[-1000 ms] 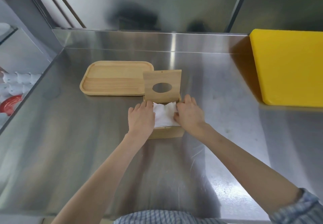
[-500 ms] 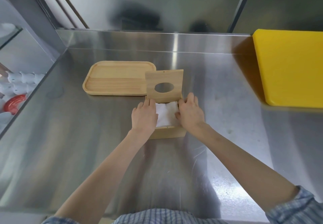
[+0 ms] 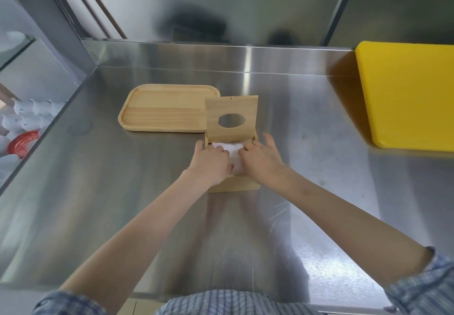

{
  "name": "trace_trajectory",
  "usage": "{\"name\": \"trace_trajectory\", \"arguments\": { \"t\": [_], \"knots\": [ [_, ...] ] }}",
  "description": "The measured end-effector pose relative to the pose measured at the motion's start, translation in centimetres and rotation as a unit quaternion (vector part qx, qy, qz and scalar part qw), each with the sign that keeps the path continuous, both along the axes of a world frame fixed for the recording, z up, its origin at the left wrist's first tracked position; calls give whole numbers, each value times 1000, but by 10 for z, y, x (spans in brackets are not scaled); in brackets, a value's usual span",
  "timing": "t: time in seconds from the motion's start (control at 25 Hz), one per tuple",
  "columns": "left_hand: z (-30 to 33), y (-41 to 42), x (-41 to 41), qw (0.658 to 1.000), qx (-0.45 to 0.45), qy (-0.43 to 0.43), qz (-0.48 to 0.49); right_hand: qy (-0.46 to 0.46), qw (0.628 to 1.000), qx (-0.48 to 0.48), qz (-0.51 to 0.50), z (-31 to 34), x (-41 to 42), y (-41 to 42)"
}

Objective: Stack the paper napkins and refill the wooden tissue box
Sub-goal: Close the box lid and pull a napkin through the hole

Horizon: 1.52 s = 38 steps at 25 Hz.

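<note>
The wooden tissue box (image 3: 237, 186) stands in the middle of the steel counter, its lid (image 3: 231, 108) with an oval hole hinged upright at the back. White paper napkins (image 3: 233, 152) lie inside it, mostly covered by my hands. My left hand (image 3: 211, 163) presses down on the left part of the napkins, fingers curled. My right hand (image 3: 260, 158) presses on the right part, fingers spread toward the box's far right corner.
A wooden tray (image 3: 162, 108) lies just left of and behind the box. A yellow cutting board (image 3: 407, 93) occupies the right back of the counter (image 3: 98, 191). White and red items (image 3: 22, 128) sit below the counter's left edge. A steel wall rises behind.
Both hands have moved inward over the napkins, closer together, hiding more of the white paper. The box, lid and tray stay where they were.
</note>
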<state>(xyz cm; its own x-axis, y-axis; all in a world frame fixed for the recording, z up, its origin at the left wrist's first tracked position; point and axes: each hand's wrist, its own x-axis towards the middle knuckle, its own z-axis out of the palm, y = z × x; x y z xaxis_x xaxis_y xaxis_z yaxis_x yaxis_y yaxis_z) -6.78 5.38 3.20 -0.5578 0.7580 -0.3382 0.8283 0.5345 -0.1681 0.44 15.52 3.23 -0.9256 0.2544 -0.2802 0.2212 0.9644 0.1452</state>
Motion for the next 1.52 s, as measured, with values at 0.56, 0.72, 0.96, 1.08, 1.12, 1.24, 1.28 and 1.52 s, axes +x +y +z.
{"name": "trace_trajectory", "arguments": {
  "t": [0.56, 0.72, 0.96, 1.08, 1.12, 1.24, 1.28, 1.52],
  "knots": [
    [14, -17, -14, 951, 262, -140, 83, 198, 938, -270, -85, 0, 11, 25],
    [31, -22, -28, 904, 386, -105, 148, 297, 886, -314, -167, 20, 6, 41],
    [46, -7, -38, 899, 402, -73, 158, 308, 872, -337, -175, 34, -21, 45],
    [44, 0, -42, 911, 374, -75, 158, 320, 864, -346, -177, 35, -24, 44],
    [44, 2, -44, 911, 373, -79, 156, 327, 861, -346, -176, 36, -25, 45],
    [43, 3, -48, 904, 388, -103, 148, 334, 857, -349, -181, 37, -25, 49],
    [42, 3, -50, 902, 393, -108, 145, 336, 856, -349, -180, 38, -25, 50],
    [40, -2, -44, 889, 424, -98, 145, 364, 849, -345, -165, 38, -20, 51]
  ]
}}
